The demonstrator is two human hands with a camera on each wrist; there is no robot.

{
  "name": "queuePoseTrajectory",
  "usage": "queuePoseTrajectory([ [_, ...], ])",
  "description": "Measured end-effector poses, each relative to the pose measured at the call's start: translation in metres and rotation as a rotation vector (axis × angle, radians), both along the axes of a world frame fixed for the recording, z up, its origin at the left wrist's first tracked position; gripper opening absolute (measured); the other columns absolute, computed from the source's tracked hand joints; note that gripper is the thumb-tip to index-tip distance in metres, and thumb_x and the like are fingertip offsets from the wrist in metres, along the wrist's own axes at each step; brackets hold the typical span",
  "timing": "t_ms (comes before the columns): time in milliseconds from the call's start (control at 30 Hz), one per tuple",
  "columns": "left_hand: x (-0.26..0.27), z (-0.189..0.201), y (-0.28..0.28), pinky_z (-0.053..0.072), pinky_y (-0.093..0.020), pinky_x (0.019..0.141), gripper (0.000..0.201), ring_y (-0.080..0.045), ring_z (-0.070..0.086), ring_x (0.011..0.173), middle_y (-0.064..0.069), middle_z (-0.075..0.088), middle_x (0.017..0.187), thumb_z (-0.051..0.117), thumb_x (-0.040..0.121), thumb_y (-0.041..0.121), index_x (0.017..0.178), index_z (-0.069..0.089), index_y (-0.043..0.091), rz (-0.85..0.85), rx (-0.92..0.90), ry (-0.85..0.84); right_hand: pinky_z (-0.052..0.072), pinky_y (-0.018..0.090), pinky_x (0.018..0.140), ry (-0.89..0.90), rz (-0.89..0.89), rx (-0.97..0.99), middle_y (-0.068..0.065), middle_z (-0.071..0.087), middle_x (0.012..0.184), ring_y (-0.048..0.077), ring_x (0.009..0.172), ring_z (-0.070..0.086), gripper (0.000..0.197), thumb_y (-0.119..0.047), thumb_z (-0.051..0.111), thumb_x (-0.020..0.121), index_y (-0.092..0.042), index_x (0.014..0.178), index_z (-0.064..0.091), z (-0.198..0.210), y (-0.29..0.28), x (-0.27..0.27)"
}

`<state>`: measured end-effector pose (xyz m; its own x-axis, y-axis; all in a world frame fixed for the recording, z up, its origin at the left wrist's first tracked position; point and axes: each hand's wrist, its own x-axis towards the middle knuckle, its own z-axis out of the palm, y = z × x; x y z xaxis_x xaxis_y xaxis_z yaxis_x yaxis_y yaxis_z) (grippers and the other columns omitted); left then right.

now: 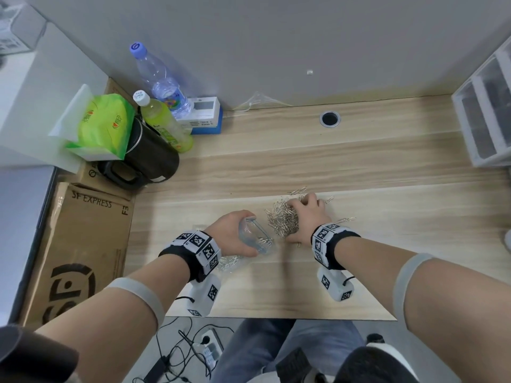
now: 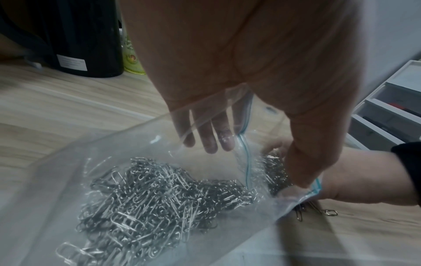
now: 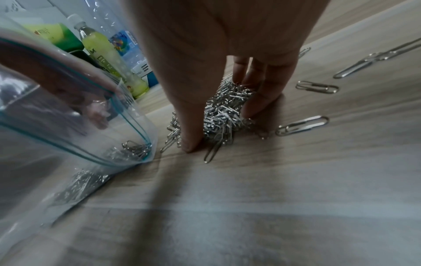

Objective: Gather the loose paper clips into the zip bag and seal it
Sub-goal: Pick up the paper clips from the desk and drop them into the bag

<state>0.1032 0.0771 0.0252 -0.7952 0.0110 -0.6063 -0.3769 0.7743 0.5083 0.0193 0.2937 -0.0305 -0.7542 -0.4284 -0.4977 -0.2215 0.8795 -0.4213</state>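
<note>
A clear zip bag (image 1: 255,237) with a blue seal strip lies on the wooden desk (image 1: 304,286), its mouth facing right. My left hand (image 1: 237,234) holds that mouth open: the thumb (image 2: 305,171) pinches the rim and the fingers (image 2: 209,138) show through the plastic. Many silver paper clips (image 2: 154,199) lie inside the bag. Just right of the mouth sits a heap of loose clips (image 1: 282,221). My right hand (image 1: 305,214) is closed around this heap (image 3: 224,111), thumb on one side and fingers on the other. Several stray clips (image 3: 303,126) lie to its right.
At the back left stand a black kettle (image 1: 149,158), a green drink bottle (image 1: 166,125), a water bottle (image 1: 159,76) and a green tissue pack (image 1: 102,125). A cardboard box (image 1: 80,244) lies at the left. White drawers (image 1: 486,117) stand at the right, and a cable hole (image 1: 330,118) sits near the wall.
</note>
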Motion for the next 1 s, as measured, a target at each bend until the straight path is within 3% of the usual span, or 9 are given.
queuePoseTrajectory([
  [233,-0.002,-0.001,0.000,0.043,-0.021,0.087,0.086,-0.010,0.055,0.104,0.010,0.052,0.112,0.086,0.059,0.036,0.135,0.050,0.023,0.003,0.009,0.006,0.043,0.044,0.099,0.004,0.087,0.018,0.010,0.028,0.136,0.031,0.121,0.033,0.100,-0.050,0.085,0.058,-0.043,0.141,0.030,0.000,-0.009,-0.004],
  [433,-0.003,-0.002,-0.001,0.047,-0.026,0.092,0.089,-0.012,0.057,0.109,0.008,0.054,0.118,0.084,0.055,0.042,0.135,0.049,0.025,0.009,0.008,-0.019,0.042,0.034,0.090,0.012,0.113,-0.027,0.002,0.037,0.123,0.026,0.111,0.039,0.055,-0.040,0.077,0.074,-0.040,0.123,0.053,-0.002,-0.009,-0.007],
  [600,-0.007,0.001,0.000,0.049,-0.031,0.097,0.092,-0.012,0.056,0.111,0.006,0.055,0.123,0.082,0.052,0.046,0.136,0.049,0.025,-0.002,-0.015,-0.039,0.037,0.029,0.091,-0.001,0.092,-0.097,-0.001,0.044,0.116,0.023,0.109,0.042,0.024,-0.023,0.068,0.085,-0.026,0.108,0.064,-0.003,-0.004,-0.009],
  [733,-0.010,0.002,0.002,0.048,-0.034,0.100,0.093,-0.013,0.056,0.116,0.006,0.055,0.128,0.085,0.053,0.046,0.136,0.049,0.025,-0.016,-0.027,-0.052,0.040,0.029,0.089,-0.009,0.079,-0.109,0.003,0.052,0.113,0.025,0.110,0.049,0.023,-0.007,0.058,0.086,-0.019,0.103,0.067,-0.002,0.000,-0.012],
  [900,-0.015,0.003,0.005,0.043,-0.033,0.107,0.098,-0.014,0.050,0.125,0.004,0.049,0.138,0.088,0.057,0.040,0.142,0.042,0.024,-0.067,-0.041,-0.060,0.049,0.030,0.090,-0.052,0.030,-0.094,0.005,0.067,0.108,0.024,0.103,0.061,0.022,-0.009,0.060,0.084,-0.018,0.099,0.073,0.007,0.007,-0.024],
  [1000,-0.015,0.006,0.009,0.041,-0.030,0.108,0.102,-0.014,0.048,0.127,0.002,0.047,0.140,0.089,0.059,0.037,0.146,0.037,0.023,-0.076,-0.042,-0.070,0.050,0.025,0.084,-0.100,-0.011,-0.131,0.001,0.071,0.102,0.018,0.094,0.065,0.016,-0.011,0.065,0.084,-0.015,0.095,0.075,0.016,0.013,-0.031],
])
